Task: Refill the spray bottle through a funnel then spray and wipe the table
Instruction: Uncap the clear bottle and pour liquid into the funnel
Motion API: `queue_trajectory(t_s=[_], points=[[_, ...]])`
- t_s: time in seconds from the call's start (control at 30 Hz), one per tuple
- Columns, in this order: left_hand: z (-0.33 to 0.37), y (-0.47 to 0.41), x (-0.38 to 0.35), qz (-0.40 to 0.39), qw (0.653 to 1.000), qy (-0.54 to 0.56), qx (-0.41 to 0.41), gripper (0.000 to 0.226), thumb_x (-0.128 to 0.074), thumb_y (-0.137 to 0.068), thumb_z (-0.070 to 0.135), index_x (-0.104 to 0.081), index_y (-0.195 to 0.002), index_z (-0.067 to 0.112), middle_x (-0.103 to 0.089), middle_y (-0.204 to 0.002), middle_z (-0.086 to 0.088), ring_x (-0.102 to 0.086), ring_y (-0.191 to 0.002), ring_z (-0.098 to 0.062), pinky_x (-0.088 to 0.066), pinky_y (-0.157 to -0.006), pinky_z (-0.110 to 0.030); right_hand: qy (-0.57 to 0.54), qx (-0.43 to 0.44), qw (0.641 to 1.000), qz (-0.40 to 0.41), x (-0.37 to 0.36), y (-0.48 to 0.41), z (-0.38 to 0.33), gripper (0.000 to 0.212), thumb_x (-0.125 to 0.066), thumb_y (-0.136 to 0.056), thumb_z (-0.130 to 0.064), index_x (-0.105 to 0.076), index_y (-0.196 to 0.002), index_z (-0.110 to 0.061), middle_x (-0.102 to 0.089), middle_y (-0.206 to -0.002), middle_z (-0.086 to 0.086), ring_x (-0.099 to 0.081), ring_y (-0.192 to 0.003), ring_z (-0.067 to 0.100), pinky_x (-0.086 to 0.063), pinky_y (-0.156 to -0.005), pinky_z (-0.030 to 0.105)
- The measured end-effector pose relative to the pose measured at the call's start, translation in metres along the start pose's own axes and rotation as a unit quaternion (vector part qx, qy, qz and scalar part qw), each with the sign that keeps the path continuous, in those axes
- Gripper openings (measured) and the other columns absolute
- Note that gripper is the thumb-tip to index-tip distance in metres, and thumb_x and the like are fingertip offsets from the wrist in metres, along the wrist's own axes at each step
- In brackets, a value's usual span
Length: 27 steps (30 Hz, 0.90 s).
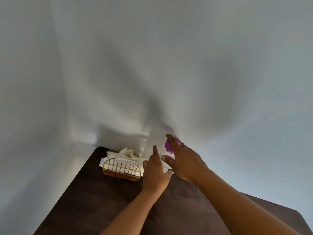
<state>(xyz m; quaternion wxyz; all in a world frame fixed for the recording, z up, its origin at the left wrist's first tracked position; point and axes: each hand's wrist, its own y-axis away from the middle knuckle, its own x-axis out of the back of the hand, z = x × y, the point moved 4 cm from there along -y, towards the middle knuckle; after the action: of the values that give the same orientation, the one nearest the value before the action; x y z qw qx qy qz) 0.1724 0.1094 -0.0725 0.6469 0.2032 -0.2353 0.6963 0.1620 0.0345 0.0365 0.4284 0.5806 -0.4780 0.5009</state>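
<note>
While the spray bottle (169,154) stands at the counter's (88,197) far edge beside the napkin holder (122,168), the left grip (155,173) clasps its body and the right grip (182,160) pinches its purple head. This is likely the unscrewing: brace the base and twist level.

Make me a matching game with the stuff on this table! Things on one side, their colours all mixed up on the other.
Things:
1. table
2. napkins
3. spray bottle top
4. wire holder

Colours:
A. white
B. gold
C. dark brown
D. purple

Right pairs: 1-C, 2-A, 3-D, 4-B.
</note>
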Motion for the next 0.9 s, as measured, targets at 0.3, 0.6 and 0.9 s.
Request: queue_trajectory(t_s=[0.3, 0.6, 0.9], points=[[-0.005, 0.016, 0.006, 0.019, 0.996, -0.023, -0.080, 0.059, -0.071, -0.070, 0.054, -0.047, -0.116, 0.025, -0.053, -0.114, 0.006, -0.045, -0.101, -0.009, -0.043, -0.082, -0.017, -0.101, 0.011, 0.995, -0.001, 0.007, 0.027, -0.004, 0.035, -0.051, -0.092, -0.033, -0.029, -0.120, -0.036, -0.055, -0.102, 0.005, -0.054, -0.082, 0.022, -0.038, -0.069, 0.025], [0.027, 0.107, 0.054, -0.051, 0.995, 0.038, -0.083, 0.061, -0.076, -0.058, 0.054, -0.040, -0.101, 0.029, -0.045, -0.098, 0.011, -0.048, -0.091, -0.008, -0.043, -0.070, -0.011, -0.029, 0.076, 0.997, 0.000, 0.062, 0.130, -0.042, 0.056, -0.047, -0.093, -0.045, -0.016, -0.139, -0.038, -0.056, -0.125, 0.002, -0.059, -0.103, 0.020, -0.046, -0.084, 0.024], [0.117, 0.232, 0.150, -0.022, 0.987, 0.138, -0.076, 0.067, -0.081, -0.058, 0.018, -0.036, -0.107, 0.027, -0.053, -0.097, 0.008, -0.055, -0.088, -0.014, -0.047, -0.065, -0.017, 0.042, 0.187, 0.968, 0.162, 0.171, 0.261, -0.086, 0.058, -0.028, -0.084, -0.069, -0.038, -0.123, -0.028, -0.063, -0.101, -0.004, -0.058, -0.080, 0.015, -0.044, -0.068, 0.023]])
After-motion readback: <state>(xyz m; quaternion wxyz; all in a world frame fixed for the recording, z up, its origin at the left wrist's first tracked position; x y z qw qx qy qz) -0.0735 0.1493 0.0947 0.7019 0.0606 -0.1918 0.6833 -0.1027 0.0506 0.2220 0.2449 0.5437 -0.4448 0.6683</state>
